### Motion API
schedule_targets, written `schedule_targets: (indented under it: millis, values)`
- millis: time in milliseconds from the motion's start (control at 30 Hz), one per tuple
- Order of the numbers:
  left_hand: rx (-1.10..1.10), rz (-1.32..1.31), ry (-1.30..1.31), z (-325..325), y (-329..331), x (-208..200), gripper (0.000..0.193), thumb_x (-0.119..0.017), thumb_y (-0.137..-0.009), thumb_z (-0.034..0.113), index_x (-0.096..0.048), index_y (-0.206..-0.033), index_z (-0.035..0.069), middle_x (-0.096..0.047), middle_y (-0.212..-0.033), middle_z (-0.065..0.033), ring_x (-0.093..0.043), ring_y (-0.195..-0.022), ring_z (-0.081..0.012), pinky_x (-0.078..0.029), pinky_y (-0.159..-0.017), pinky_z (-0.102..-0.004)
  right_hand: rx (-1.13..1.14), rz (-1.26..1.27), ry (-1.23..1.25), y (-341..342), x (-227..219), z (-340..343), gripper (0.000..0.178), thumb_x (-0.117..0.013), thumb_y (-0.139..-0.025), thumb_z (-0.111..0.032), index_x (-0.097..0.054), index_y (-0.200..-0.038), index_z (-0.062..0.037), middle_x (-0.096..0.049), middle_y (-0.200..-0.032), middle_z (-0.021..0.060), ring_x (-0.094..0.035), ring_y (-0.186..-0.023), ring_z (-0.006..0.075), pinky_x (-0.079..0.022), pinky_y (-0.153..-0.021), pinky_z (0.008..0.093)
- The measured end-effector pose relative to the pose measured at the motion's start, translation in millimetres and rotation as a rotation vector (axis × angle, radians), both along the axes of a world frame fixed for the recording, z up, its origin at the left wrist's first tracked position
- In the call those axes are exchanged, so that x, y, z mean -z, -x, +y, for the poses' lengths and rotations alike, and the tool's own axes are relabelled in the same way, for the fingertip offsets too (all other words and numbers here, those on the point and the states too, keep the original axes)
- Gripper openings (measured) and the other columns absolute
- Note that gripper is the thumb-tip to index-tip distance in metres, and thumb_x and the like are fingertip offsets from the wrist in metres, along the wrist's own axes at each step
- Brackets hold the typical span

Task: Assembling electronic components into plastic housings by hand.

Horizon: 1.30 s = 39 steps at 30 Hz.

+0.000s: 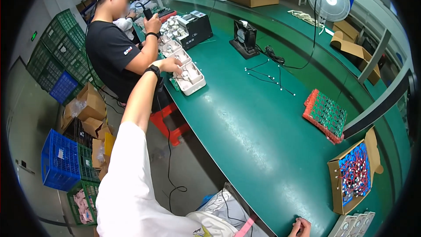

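Observation:
My left arm stretches far forward along the table's left edge. My left hand point(170, 65) is closed on the rim of the nearest white plastic housing point(193, 83), an open shell with small parts inside. More white housings point(172, 47) stand in a row just beyond it. At the lower edge of the view, my right hand point(301, 227) rests on the green tabletop point(245, 149) with its fingers curled together. Whether anything is inside those fingers is hidden. To its right lies a group of white-grey housings point(352, 225) with round parts, cut off by the view's rim.
A co-worker point(116, 48) stands at the far left, holding a black tool point(148, 13). Nearby is a black box-shaped device point(196, 30). Along the right are a black stand point(245, 39), thin cables point(269, 77), green circuit boards point(326, 112) and a carton of blue wired parts point(354, 173).

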State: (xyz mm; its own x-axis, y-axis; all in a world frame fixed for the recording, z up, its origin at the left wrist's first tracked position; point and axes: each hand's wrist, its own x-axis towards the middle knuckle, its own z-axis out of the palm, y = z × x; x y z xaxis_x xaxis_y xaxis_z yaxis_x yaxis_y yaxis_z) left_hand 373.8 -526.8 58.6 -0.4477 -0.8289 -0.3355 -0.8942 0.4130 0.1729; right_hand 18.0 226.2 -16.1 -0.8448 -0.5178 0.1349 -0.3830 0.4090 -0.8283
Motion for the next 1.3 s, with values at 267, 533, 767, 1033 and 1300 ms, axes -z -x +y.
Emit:
schedule_targets:
  millis: [267,533,767,1033,1300]
  values:
    - [0.084,0.075,0.382,10.4,-20.3,40.2,0.046,-0.084,-0.081,0.034,-0.077,-0.119,0.011,-0.065,-0.129,-0.0223,-0.058,-0.127,-0.0399,-0.050,-0.107,-0.0457,0.007,-0.020,0.007,-0.6,0.1,-2.8,0.016,-0.068,-0.103,-0.002,-0.072,-0.115,0.0081,-0.075,-0.107,0.0154,-0.072,-0.091,0.0220,-0.059,-0.085,0.0322]
    - [0.029,0.222,0.492,130.0,19.2,22.6,0.030,-0.077,-0.089,0.031,-0.076,-0.111,0.010,-0.055,-0.134,-0.0207,-0.054,-0.129,-0.0429,-0.047,-0.107,-0.0530,-0.016,-0.016,0.055,1.5,-2.6,0.3,0.014,-0.068,-0.103,-0.004,-0.074,-0.112,0.0058,-0.075,-0.102,0.0138,-0.071,-0.087,0.0198,-0.059,-0.080,0.0313]
    - [0.046,0.306,0.425,185.9,46.9,34.4,0.029,-0.077,-0.091,0.031,-0.077,-0.112,0.012,-0.056,-0.133,-0.0204,-0.053,-0.130,-0.0421,-0.046,-0.106,-0.0546,-0.110,0.087,0.123,1.3,-10.5,2.6,0.012,-0.071,-0.102,-0.008,-0.076,-0.110,0.0001,-0.076,-0.099,0.0133,-0.071,-0.083,0.0236,-0.056,-0.077,0.0327]
    - [0.096,0.347,0.488,256.8,112.7,33.0,0.026,-0.075,-0.091,0.028,-0.078,-0.109,0.009,-0.058,-0.127,-0.0185,-0.052,-0.126,-0.0381,-0.041,-0.104,-0.0535,-0.086,-0.001,0.150,5.7,8.6,7.2,0.008,-0.066,-0.099,-0.002,-0.072,-0.102,0.0036,-0.072,-0.099,0.0108,-0.067,-0.083,0.0175,-0.052,-0.075,0.0295]
    - [0.479,0.524,0.543,378.6,187.2,34.6,0.018,-0.073,-0.083,0.015,-0.074,-0.097,0.006,-0.058,-0.113,-0.0147,-0.055,-0.113,-0.0336,-0.040,-0.090,-0.0497,-0.308,0.064,-0.157,-10.5,-56.1,-22.6,0.038,-0.076,-0.092,-0.006,-0.064,-0.127,0.0012,-0.070,-0.120,0.0167,-0.068,-0.103,0.0313,-0.054,-0.091,0.0410]
